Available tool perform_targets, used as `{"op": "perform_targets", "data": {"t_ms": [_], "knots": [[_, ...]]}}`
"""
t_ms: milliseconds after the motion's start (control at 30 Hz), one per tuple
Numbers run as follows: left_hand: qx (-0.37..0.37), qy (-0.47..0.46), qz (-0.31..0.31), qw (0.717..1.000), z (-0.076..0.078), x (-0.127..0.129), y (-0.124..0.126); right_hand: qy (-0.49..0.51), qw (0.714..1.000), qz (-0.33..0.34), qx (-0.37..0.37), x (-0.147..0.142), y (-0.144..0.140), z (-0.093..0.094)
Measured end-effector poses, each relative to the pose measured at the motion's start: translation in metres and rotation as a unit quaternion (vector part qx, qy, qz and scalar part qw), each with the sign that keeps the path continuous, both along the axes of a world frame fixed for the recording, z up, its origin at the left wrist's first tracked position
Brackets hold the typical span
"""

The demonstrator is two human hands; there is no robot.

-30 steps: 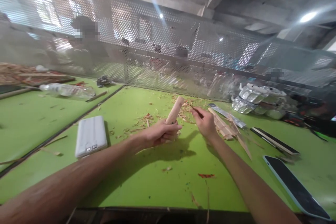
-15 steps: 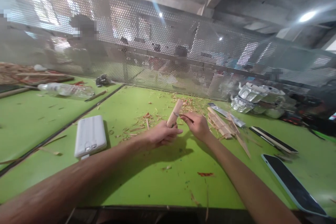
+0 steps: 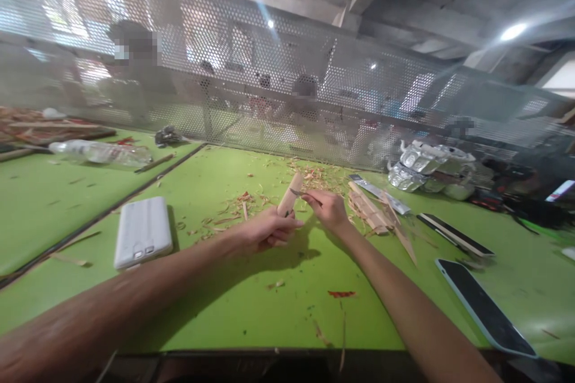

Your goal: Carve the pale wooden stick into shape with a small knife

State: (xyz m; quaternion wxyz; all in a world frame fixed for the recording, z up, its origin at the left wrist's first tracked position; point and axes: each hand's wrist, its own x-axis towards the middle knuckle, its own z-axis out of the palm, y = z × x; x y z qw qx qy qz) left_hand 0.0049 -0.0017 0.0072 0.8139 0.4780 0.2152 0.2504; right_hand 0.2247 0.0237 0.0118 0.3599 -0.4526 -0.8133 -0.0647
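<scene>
My left hand (image 3: 272,228) is wrapped round the lower end of a pale piece of wood (image 3: 290,196), which tilts up and slightly right. Pinched in my right hand (image 3: 327,208) is a small carving knife (image 3: 295,192), its thin dark blade lying against the upper part of the wood. Most of the knife's handle is hidden by my fingers. Both hands are just above the green table (image 3: 269,323). Curled wood shavings (image 3: 314,178) are scattered behind and left of the hands.
A white power bank (image 3: 144,232) lies to the left and a plastic bottle (image 3: 101,152) beyond it. On the right are wood strips (image 3: 368,209), a metal ruler (image 3: 381,194), a phone (image 3: 483,305) and silvery packages (image 3: 426,167). A perforated screen (image 3: 269,102) stands behind, with people beyond.
The view has shifted slightly, so things appear a little further left. The knife blade now lies more plainly across the wood; both hands keep their hold.
</scene>
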Motion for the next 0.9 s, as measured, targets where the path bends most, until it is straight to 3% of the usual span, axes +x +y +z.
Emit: {"op": "perform_targets", "data": {"t_ms": [200,367,433,533,667,733,900], "knots": [[-0.016,0.011,0.011,1.000,-0.001,-0.001,-0.005,0.036,0.998,-0.042,-0.025,0.012,0.015,-0.007],[0.094,0.043,-0.094,0.990,0.008,-0.004,-0.012,0.109,0.980,-0.164,-0.037,0.056,0.029,-0.011],[0.086,0.005,-0.028,0.996,0.009,-0.006,-0.007,0.120,0.976,-0.180,-0.026,0.069,0.029,-0.006],[0.073,-0.004,-0.016,0.997,0.007,-0.010,0.004,0.143,0.977,-0.154,-0.028,0.063,0.023,0.006],[0.084,-0.018,-0.027,0.996,0.000,-0.009,0.004,0.152,0.984,-0.064,-0.065,0.024,0.002,0.020],[0.097,-0.043,-0.019,0.994,-0.003,-0.005,0.001,0.149,0.987,-0.011,-0.064,0.006,-0.011,0.023],[0.082,-0.089,-0.020,0.992,-0.004,0.001,-0.001,0.144,0.986,0.035,-0.079,-0.018,-0.029,0.020]]}}
